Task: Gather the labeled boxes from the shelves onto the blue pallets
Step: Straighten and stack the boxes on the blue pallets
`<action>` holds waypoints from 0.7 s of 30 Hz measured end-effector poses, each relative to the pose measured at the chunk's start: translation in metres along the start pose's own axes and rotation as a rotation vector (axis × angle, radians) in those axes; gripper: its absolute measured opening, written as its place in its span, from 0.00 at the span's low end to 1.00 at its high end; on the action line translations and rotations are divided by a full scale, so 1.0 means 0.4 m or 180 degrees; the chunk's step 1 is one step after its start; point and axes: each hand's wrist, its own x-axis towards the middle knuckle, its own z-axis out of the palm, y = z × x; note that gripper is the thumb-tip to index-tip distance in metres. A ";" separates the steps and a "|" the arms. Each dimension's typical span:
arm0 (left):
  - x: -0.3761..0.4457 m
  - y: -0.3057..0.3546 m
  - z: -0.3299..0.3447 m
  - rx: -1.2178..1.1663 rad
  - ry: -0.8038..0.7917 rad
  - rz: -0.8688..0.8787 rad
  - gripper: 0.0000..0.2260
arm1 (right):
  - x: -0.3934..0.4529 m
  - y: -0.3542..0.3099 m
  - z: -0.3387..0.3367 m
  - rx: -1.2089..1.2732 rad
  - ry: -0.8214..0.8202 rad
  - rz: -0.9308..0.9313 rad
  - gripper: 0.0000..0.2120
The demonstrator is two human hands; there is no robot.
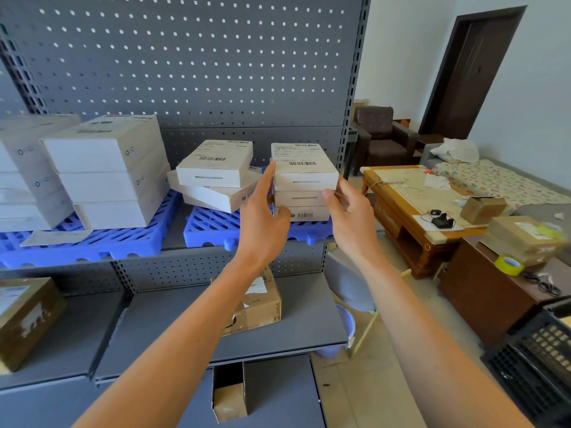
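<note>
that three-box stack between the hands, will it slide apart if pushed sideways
Probably yes: the right stack is three separate smooth white boxes, nothing binding them. The left hand and right hand flank its sides, which should keep it square. The boxes look rigid; the ribbed blue pallet may snag the bottom one.

The shelving's back panel [191, 66] is grey perforated metal with a matt painted finish, like the shelf boards [278, 332]. The pallets [216, 227] are moulded blue plastic, slightly glossy, with an open grid. The white boxes [304, 168] are smooth matt card bearing printed paper labels. The brown carton [262, 307] is plain corrugated cardboard. The coffee table [398, 211] is varnished, shiny wood; the armchair [380, 137] looks like brown leather.
</note>
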 end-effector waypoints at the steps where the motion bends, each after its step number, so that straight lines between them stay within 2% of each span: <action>1: 0.001 -0.001 0.000 -0.0033 0.0007 -0.0016 0.34 | 0.000 0.000 0.002 -0.0046 0.0015 0.0001 0.19; 21: 0.025 -0.015 -0.003 0.0102 0.0108 -0.0017 0.30 | 0.018 0.014 0.000 -0.0200 0.0054 0.0067 0.18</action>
